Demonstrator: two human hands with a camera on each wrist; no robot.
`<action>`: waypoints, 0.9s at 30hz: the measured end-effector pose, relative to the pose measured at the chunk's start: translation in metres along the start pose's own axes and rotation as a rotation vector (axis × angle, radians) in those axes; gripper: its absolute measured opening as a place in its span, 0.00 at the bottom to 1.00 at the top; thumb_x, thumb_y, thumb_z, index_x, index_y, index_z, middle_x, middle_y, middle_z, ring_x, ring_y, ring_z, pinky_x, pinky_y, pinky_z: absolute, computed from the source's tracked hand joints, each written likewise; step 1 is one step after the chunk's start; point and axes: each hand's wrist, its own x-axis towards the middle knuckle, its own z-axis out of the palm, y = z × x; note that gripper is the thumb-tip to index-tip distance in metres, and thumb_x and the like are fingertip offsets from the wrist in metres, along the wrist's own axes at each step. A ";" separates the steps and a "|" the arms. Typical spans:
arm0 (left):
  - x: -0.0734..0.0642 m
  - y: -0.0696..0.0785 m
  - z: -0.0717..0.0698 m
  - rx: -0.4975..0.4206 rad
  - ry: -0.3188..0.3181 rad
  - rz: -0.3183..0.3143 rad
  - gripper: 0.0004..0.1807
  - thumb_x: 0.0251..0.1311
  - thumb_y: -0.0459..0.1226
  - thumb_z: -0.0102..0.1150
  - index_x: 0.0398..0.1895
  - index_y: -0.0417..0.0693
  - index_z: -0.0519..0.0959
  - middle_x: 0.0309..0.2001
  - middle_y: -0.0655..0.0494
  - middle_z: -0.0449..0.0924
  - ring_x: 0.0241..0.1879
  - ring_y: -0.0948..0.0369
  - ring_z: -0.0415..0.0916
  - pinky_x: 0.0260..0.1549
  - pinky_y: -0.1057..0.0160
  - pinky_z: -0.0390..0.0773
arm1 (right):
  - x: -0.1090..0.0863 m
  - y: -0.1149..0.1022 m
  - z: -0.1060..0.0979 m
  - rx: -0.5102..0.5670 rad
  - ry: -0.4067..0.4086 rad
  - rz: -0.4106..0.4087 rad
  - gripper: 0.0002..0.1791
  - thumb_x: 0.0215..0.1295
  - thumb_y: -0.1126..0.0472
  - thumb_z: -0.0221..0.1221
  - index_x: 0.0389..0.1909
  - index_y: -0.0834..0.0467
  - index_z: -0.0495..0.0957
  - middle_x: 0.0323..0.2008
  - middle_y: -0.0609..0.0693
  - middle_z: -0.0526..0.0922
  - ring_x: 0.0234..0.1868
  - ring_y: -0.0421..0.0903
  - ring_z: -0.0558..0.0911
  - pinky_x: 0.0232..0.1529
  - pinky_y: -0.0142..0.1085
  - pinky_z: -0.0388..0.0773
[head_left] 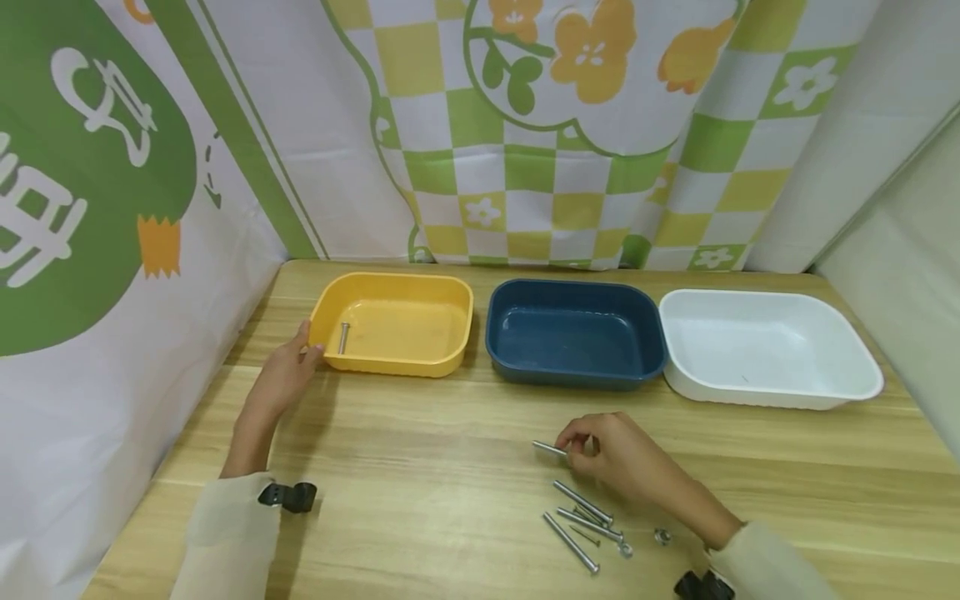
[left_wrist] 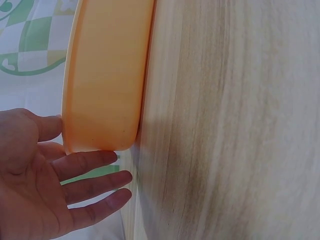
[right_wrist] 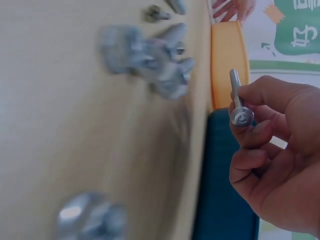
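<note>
My left hand (head_left: 283, 377) holds the near left corner of a yellow plastic bin (head_left: 397, 367), with the thumb at the rim and other fingers against the outer wall. Inside that bin lies one bolt (head_left: 343, 338). Over the table, my right hand (head_left: 618, 454) pinches a silver bolt (right_wrist: 237, 90) between thumb and fingers; its round socket head (right_wrist: 242, 116) faces the right wrist camera. Just below this hand, several bolts (head_left: 573, 546) and a thin screw (head_left: 586, 535) lie loosely together. A small ring-shaped piece (head_left: 625, 549) and a nut (head_left: 662, 537) are beside them.
A dark blue bin (head_left: 573, 375) stands in the middle of the row, and a white bin (head_left: 772, 396) touches its right side. Behind the wooden table (head_left: 420, 467) hangs a checked, flowered cloth (head_left: 480, 167). A white and green cloth (head_left: 97, 208) covers the left side.
</note>
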 end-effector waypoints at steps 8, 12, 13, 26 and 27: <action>0.002 -0.002 -0.001 -0.002 0.004 -0.002 0.34 0.80 0.42 0.36 0.78 0.34 0.38 0.69 0.22 0.55 0.66 0.31 0.59 0.63 0.35 0.61 | 0.036 -0.019 -0.003 -0.059 0.050 -0.071 0.09 0.58 0.70 0.63 0.35 0.54 0.86 0.25 0.36 0.79 0.22 0.34 0.72 0.24 0.31 0.72; 0.004 0.000 -0.001 0.004 0.008 0.004 0.34 0.80 0.41 0.37 0.77 0.33 0.39 0.69 0.23 0.56 0.66 0.32 0.60 0.63 0.36 0.61 | 0.054 -0.029 -0.005 -0.088 0.055 -0.107 0.09 0.58 0.70 0.63 0.35 0.55 0.87 0.25 0.36 0.79 0.24 0.34 0.72 0.25 0.32 0.73; 0.004 0.001 -0.001 0.007 0.011 0.008 0.34 0.80 0.41 0.37 0.77 0.32 0.40 0.69 0.23 0.56 0.66 0.32 0.60 0.63 0.36 0.61 | 0.058 -0.031 -0.005 -0.094 0.057 -0.120 0.09 0.58 0.70 0.63 0.35 0.55 0.87 0.25 0.36 0.79 0.24 0.34 0.72 0.26 0.32 0.73; 0.003 -0.002 0.001 0.008 0.025 0.012 0.34 0.79 0.40 0.38 0.77 0.30 0.42 0.69 0.23 0.56 0.66 0.33 0.61 0.64 0.37 0.60 | 0.110 -0.053 -0.002 -0.067 0.082 -0.155 0.08 0.59 0.69 0.63 0.36 0.56 0.88 0.25 0.39 0.81 0.25 0.38 0.75 0.28 0.33 0.73; 0.002 -0.002 0.001 0.005 0.023 0.010 0.34 0.79 0.40 0.38 0.77 0.30 0.42 0.69 0.24 0.56 0.66 0.33 0.60 0.64 0.37 0.60 | 0.114 -0.054 -0.003 -0.068 0.081 -0.153 0.08 0.59 0.69 0.63 0.36 0.57 0.88 0.24 0.39 0.81 0.25 0.38 0.75 0.28 0.33 0.73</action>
